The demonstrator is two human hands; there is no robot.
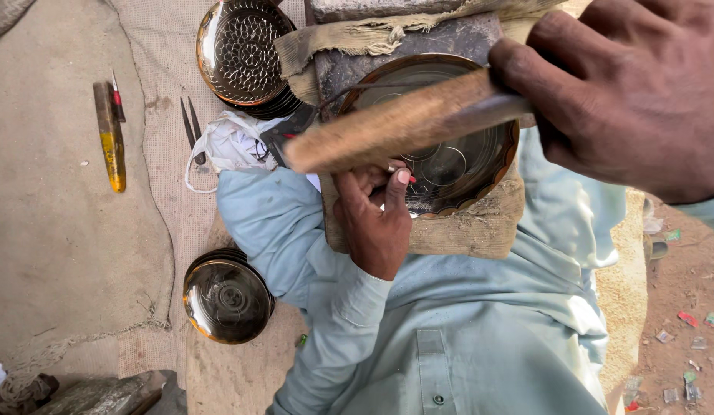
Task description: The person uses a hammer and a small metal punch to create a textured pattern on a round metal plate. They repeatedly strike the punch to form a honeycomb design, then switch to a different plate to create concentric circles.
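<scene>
Right hand (641, 100) raised close to the camera, fingers wrapped tight round a wooden hammer handle (395, 123) slanting across the view. Left hand (376, 211) below, fingers pinched on a small chisel (400, 170) set against an engraved metal plate (449, 146). Plate resting on a padded block (480, 227) over the lap. Further off, stacked plates (226, 296), a patterned plate (241, 50), scissors (194, 131), a yellow-handled tool (111, 138), on cloth-covered ground (57, 230).

Pale blue-green long-sleeved shirt (480, 338), buttoned cuff, bare hands
</scene>
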